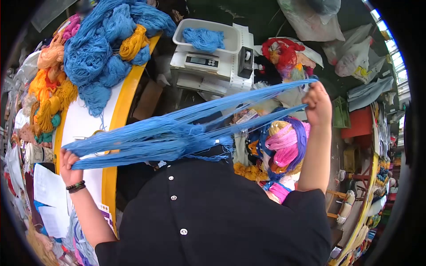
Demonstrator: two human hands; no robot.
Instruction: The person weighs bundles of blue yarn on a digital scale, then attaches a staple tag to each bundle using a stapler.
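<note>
A skein of blue yarn (168, 135) is stretched between my two hands in front of my chest, sloping up toward the right. My left hand (70, 166) is closed around its lower left end. At the upper right end my right hand (318, 103) grips the loop, with the strands splitting into two bands near it. Around the middle the strands bunch and tangle, and loose ends hang down there. Some of my fingers are hidden behind the yarn.
A white table with a yellow edge (116, 111) on the left bears a heap of blue yarn (88, 55) and orange skeins. Ahead stands a digital scale (202, 62) under a white tray (230, 35) with blue yarn. Pink and purple skeins (286, 144) lie at the right.
</note>
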